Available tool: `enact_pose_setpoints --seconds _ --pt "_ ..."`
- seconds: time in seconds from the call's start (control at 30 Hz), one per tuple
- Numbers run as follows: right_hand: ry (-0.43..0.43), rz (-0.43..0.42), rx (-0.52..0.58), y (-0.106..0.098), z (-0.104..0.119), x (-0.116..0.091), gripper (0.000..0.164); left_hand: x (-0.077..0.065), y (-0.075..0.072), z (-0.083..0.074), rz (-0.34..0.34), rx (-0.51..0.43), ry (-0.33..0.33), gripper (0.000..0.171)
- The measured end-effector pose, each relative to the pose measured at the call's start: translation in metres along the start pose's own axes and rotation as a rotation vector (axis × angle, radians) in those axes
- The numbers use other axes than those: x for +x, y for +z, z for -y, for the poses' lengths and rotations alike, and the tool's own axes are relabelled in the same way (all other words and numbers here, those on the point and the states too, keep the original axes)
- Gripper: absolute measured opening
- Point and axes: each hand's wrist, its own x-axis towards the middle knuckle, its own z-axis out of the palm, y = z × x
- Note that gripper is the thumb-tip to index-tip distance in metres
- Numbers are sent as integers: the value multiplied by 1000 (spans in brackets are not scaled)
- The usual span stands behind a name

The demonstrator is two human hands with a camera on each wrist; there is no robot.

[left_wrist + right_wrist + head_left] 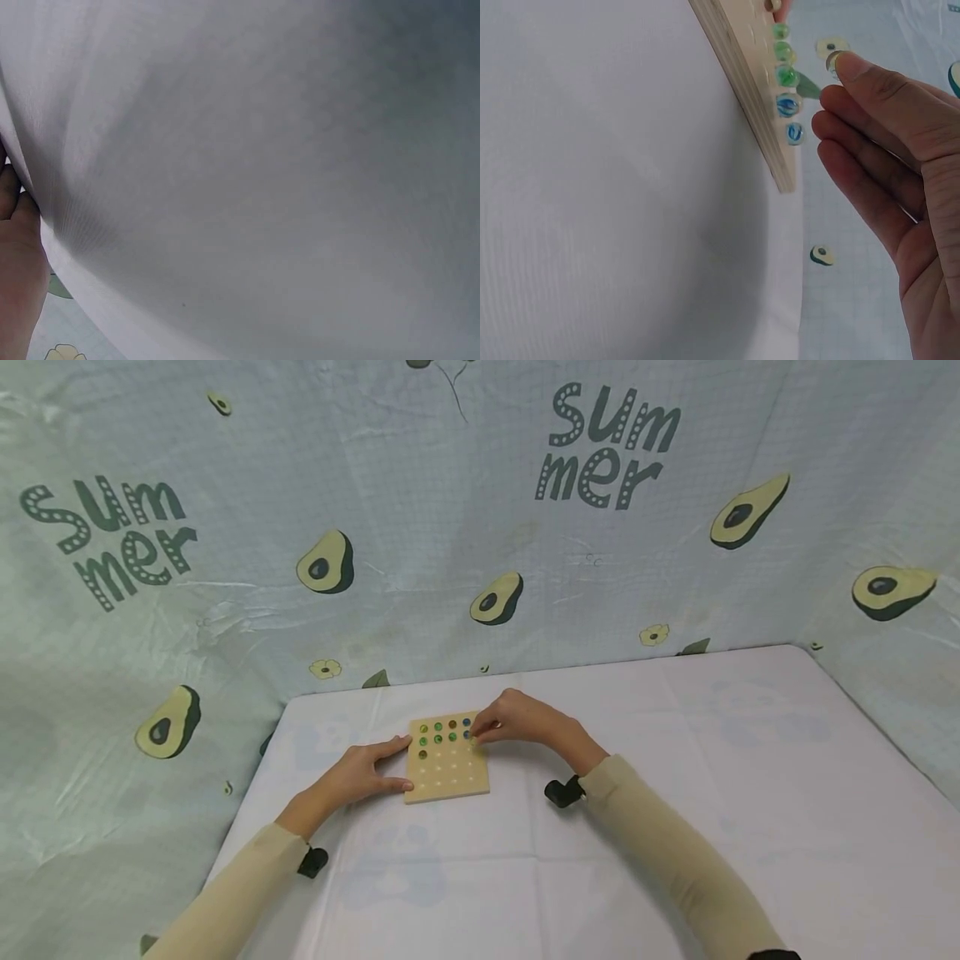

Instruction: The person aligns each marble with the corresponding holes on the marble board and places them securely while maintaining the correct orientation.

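A square wooden board with rows of small hollows lies on the table. Several glass marbles in green, amber and blue fill its two far rows, and one brownish marble sits at the left of the third row. My left hand touches the board's left edge with thumb and forefinger spread apart; the left wrist view shows only part of that hand. Over the board's right side, my right hand pinches a clear marble between thumb and forefinger, the other fingers bent loosely below.
A white cloth covers the table, which extends well to the right of the board. Behind it hangs a pale sheet printed with avocados and lettering. Black wrist cameras sit at both sleeves.
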Motion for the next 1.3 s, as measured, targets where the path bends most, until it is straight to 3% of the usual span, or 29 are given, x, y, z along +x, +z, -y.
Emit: enact_pose_setpoints --seconds 0.57,0.97,1.3 --pt "16 36 21 13 11 24 18 1 1 2 10 6 -18 92" --pt "-22 62 -25 21 18 41 17 2 1 5 14 8 -9 94" --pt "8 141 -113 20 24 54 18 1 0 4 18 -11 3 95"
